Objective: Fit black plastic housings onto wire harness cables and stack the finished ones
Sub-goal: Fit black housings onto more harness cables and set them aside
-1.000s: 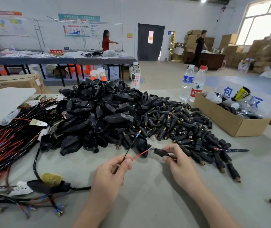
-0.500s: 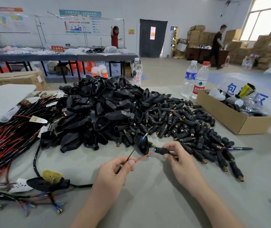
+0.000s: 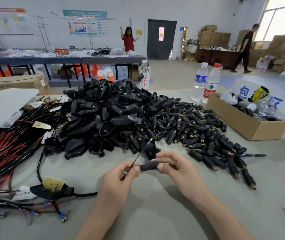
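Your left hand [image 3: 119,179] pinched the thin black wire [image 3: 136,159], your right hand [image 3: 178,168] gripped the black housing [image 3: 149,166] just beside it, and a straight, square push looked your best bet.

The heaped housings [image 3: 103,118] are matte black. The small plugs [image 3: 198,132] beside them are black with brass and copper tips. The wire bundle [image 3: 3,149] mixes red and black strands with blue ends. The counter [image 3: 155,213] is flat grey, the box [image 3: 238,124] brown cardboard. One bottle [image 3: 200,80] has a blue label and white cap, the other bottle [image 3: 211,84] a red label and cap. The sleeve [image 3: 149,166] and the thin wire [image 3: 136,158] are black.
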A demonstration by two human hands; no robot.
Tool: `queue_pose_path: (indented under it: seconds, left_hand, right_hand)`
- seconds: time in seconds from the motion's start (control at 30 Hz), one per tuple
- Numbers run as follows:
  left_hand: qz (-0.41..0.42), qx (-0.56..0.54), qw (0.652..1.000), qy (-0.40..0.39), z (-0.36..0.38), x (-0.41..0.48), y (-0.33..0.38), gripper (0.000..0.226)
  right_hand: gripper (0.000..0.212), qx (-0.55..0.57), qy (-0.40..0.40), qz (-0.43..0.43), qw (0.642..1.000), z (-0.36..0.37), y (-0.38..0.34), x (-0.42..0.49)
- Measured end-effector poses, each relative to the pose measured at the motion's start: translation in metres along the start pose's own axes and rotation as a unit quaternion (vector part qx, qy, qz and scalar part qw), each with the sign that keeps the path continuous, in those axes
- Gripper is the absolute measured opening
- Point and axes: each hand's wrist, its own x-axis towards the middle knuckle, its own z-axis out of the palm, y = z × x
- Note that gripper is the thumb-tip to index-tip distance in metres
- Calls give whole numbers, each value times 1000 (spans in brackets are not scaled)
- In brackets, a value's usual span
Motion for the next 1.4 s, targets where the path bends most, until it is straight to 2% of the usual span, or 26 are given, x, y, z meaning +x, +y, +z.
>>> queue_pose_path:
  seconds: [0.13,0.2,0.23,0.33,0.43,0.6,0.8,1.13,1.4]
  left_hand:
    - [6,-22,1000,14,-1,-1,4,21]
    - [17,-23,999,19,-1,-2,7,11]
    - [20,-24,999,28,-1,-3,9,15]
    - [20,-73,996,50,-2,-4,13,44]
    - [0,-111,994,24,-6,-6,22,57]
    - [-24,-95,995,-10,-10,-1,25,46]
    - [-56,-114,992,15,-13,1,19,24]
    - [-77,-132,988,19,-10,1,20,23]
    - [-87,-151,984,30,-8,0,26,32]
  right_hand:
    - [18,118,-2,30,993,3,2,1]
    - [16,135,0,43,990,3,3,2]
    - [16,135,1,45,990,2,3,3]
    - [18,122,6,48,991,2,7,4]
    - [22,114,14,55,992,1,9,5]
    - [23,135,22,69,988,-1,12,8]
    - [20,171,23,81,982,-2,16,10]
    - [18,236,31,97,966,-2,18,11]
    - [18,263,30,103,959,-1,16,10]
